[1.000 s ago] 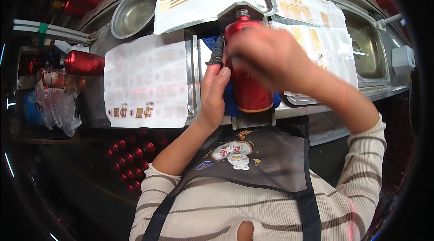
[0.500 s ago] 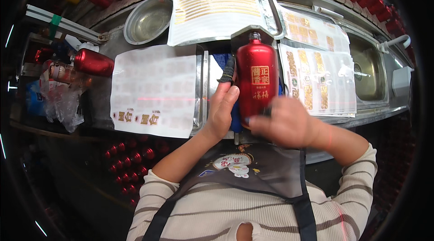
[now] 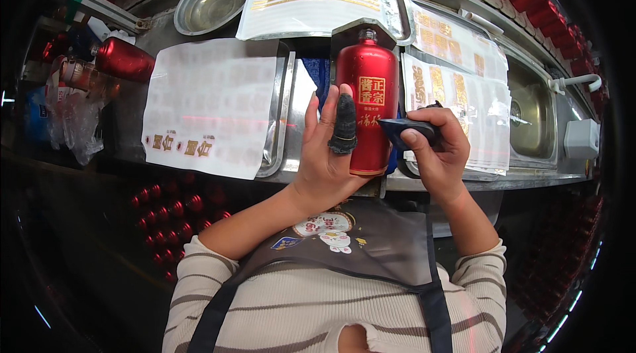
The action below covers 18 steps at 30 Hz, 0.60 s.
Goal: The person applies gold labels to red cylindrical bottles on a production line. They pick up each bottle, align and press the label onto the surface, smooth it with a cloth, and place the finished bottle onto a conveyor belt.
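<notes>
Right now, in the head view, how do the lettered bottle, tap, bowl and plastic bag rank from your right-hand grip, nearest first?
1. Lettered bottle, just left of the right-hand grip.
2. Tap, right, beside the sink.
3. Bowl, upper left.
4. Plastic bag, far left.

We are finding the widest way over the flat white sheet [image 3: 209, 98] at left, which is lying low on the surface [image 3: 130, 124]. Between its tray [image 3: 283, 108] and the red bottle [image 3: 366, 81], we are seeing a narrow lane, with the left hand [image 3: 331, 157] filling its near end. At the bottle's right, the right hand [image 3: 437, 151] and its dark pointed tool [image 3: 411, 131] are blocking the near side, and label sheets [image 3: 474, 104] are lying just beyond. Around the bottle's neck, the metal holder [image 3: 344, 36] is standing in our way. We are also meeting the steel bowl [image 3: 209, 9] at far left, while a second red bottle [image 3: 126, 60] and a plastic bag [image 3: 83, 131] are crowding the left end.
</notes>
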{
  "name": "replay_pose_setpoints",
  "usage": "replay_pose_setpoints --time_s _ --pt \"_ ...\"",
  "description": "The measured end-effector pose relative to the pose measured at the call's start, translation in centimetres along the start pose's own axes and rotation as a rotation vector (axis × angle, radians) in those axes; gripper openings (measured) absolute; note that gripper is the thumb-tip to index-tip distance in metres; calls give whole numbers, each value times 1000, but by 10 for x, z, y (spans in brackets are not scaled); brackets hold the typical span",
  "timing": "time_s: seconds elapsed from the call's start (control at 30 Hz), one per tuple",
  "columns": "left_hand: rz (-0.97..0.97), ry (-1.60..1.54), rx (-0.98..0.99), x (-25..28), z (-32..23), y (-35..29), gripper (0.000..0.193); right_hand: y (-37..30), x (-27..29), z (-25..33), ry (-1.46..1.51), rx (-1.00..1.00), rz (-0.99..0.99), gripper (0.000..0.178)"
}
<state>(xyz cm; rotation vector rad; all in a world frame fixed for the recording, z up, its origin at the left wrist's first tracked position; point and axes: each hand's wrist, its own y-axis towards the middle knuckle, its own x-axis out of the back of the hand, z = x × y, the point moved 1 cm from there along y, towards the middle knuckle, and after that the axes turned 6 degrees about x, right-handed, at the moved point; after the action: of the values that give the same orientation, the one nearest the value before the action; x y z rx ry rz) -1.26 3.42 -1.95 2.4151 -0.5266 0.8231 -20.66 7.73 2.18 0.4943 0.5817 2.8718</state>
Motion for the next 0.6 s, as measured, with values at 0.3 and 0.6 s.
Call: replay_pose_setpoints --time_s 0.3,0.6 --pt "251 12 215 19 9 -4 129 -12 15 -31 275 -564 -24 13" --pt "-14 -58 -92 -1 6 -2 114 -18 -18 -33 267 -441 4 31"
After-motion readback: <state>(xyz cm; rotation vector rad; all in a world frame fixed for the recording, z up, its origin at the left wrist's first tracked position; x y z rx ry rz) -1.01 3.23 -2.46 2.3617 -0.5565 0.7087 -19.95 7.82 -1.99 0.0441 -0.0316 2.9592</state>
